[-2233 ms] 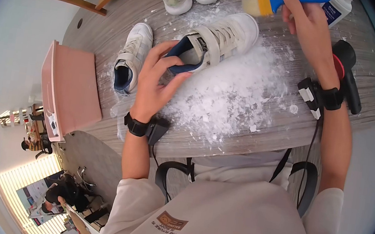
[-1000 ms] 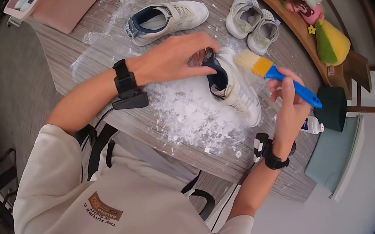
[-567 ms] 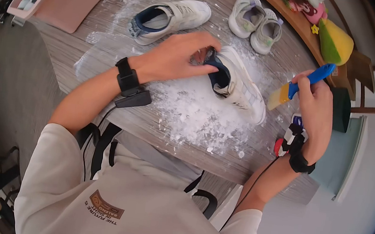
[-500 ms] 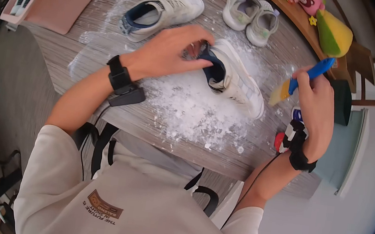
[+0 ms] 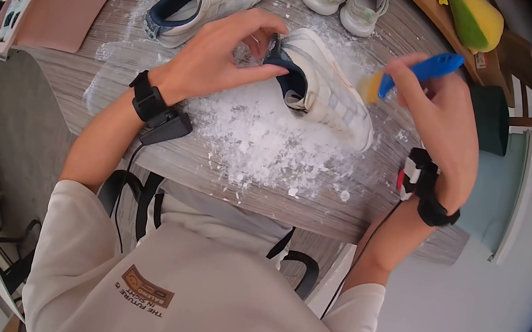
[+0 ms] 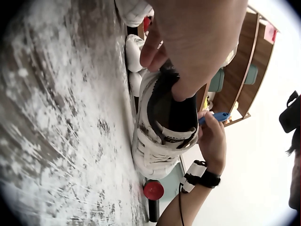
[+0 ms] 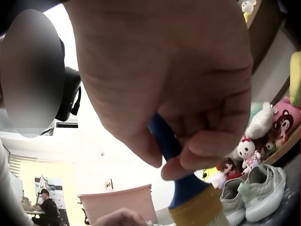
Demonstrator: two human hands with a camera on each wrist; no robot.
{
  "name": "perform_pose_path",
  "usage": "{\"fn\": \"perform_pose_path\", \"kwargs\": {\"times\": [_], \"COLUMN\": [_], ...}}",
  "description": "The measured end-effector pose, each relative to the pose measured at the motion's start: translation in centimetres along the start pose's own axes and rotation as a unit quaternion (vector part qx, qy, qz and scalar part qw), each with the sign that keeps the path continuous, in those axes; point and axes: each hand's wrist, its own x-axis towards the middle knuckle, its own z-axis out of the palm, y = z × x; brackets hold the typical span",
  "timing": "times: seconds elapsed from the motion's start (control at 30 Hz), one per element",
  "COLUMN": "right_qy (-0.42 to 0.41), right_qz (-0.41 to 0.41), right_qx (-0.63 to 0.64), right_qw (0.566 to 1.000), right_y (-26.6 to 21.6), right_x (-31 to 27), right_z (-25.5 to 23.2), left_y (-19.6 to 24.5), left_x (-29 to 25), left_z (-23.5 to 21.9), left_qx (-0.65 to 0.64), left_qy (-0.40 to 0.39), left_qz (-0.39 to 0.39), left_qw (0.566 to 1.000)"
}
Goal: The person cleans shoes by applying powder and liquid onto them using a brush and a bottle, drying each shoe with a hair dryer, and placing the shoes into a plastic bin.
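A white sneaker [image 5: 330, 84] with a navy lining is tilted partly onto its side over white powder [image 5: 261, 148] on the wood-grain table. My left hand [image 5: 220, 56] holds it by the heel, the thumb inside the collar and the fingers behind. My right hand [image 5: 444, 115] grips a paintbrush [image 5: 435, 67] by its blue handle. The brush's pale bristles, below a yellow ferrule, are right by the sneaker's sole edge. In the right wrist view, fingers and thumb wrap the paintbrush's handle [image 7: 164, 139]. The left wrist view shows the sneaker's opening and strap [image 6: 162, 136].
The matching sneaker [image 5: 214, 1] stands at the back left, near a pink bin [image 5: 83, 1]. A smaller pair of light shoes [image 5: 360, 10] is at the back. Beside my right forearm lies a black tool with a red round end [image 6: 153, 190]. Plush toys [image 7: 247, 150] line a shelf.
The sneaker has turned so its toe points right, and has tipped sideways. The brush went from near its upper side, out to the right, then back in close. The head view has swung.
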Motion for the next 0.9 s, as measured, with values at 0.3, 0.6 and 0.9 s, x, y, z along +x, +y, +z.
{"fn": "perform_pose_path", "kwargs": {"times": [0.3, 0.6, 0.9], "right_qy": [0.060, -0.034, -0.020], "right_qz": [-0.078, 0.069, -0.010], "right_qx": [0.140, 0.100, 0.162], "right_qw": [0.985, 0.992, 0.987], "right_y": [0.0, 0.6, 0.6], "right_x": [-0.2, -2.6, -1.6], "right_z": [0.7, -2.9, -1.9], "left_y": [0.0, -0.3, -0.4], "left_x": [0.2, 0.1, 0.2], "left_z": [0.1, 0.1, -0.2], "left_qx": [0.002, 0.003, 0.017], "left_qy": [0.003, 0.000, -0.010], "left_qz": [-0.002, 0.007, 0.005], "left_qw": [1.000, 1.000, 1.000]}}
